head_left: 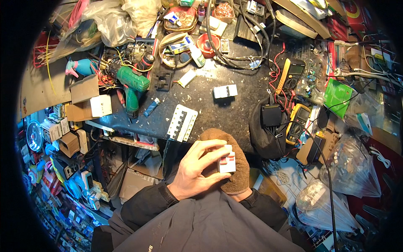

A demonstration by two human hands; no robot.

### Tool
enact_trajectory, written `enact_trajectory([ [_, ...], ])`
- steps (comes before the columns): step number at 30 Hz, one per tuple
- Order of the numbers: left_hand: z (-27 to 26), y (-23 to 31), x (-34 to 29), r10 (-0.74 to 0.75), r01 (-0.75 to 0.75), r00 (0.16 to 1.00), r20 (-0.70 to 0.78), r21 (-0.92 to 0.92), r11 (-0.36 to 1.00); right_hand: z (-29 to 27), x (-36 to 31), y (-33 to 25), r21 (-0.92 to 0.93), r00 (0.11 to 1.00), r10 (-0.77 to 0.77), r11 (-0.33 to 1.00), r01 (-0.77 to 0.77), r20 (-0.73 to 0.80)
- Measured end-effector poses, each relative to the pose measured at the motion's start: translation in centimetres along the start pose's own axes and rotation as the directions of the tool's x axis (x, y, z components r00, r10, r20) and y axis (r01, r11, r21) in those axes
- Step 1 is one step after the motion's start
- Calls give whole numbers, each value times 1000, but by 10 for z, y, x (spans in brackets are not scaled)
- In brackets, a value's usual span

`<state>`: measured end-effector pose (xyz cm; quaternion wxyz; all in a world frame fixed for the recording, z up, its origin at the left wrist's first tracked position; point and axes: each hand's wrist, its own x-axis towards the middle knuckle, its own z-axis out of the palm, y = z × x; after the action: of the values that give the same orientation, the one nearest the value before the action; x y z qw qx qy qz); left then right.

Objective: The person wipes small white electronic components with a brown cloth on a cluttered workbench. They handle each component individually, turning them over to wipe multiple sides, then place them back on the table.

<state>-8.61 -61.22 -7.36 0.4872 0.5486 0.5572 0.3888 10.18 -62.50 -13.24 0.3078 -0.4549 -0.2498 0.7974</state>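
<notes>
My left hand (197, 168) pinches a small white circuit breaker (227, 163) with red switch levers between its thumb and fingers. Beneath the breaker, a brown cloth (235, 176) covers my right hand; only the wrist (241, 195) shows, and its fingers are hidden. Just ahead of my left hand, a white row of breakers with black levers (182, 123) lies at the table's front edge. Farther off on the dark table (205, 109) is a small white box-shaped piece (225, 91) with a dark strip.
A green cordless drill (132, 88) and a blue lighter-like stick (151, 107) lie to the left. On the right are a black bag (268, 130) and a yellow multimeter (298, 123). Thick black cables (235, 59) and small bowls (208, 44) crowd the back.
</notes>
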Motion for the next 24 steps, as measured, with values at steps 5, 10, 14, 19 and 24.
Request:
enact_trajectory([
  [5,-1,-5,3,82,-82,997,4,47,996,-2,3,0,-149,998,57,987,-59,-17],
  [10,-3,-5,4,94,-94,996,5,52,994,4,3,-10,-370,1000,0,929,-5,-15],
  [14,-4,-1,4,48,-48,999,-21,1,999,9,3,-21,-347,999,-6,938,-8,-41],
  [19,-6,2,6,-1,-2,999,-54,-48,999,11,5,-22,-224,1000,-24,974,19,-18],
  [24,-8,-1,4,-45,40,997,-57,-95,995,5,10,-16,-404,987,-157,903,149,12],
])
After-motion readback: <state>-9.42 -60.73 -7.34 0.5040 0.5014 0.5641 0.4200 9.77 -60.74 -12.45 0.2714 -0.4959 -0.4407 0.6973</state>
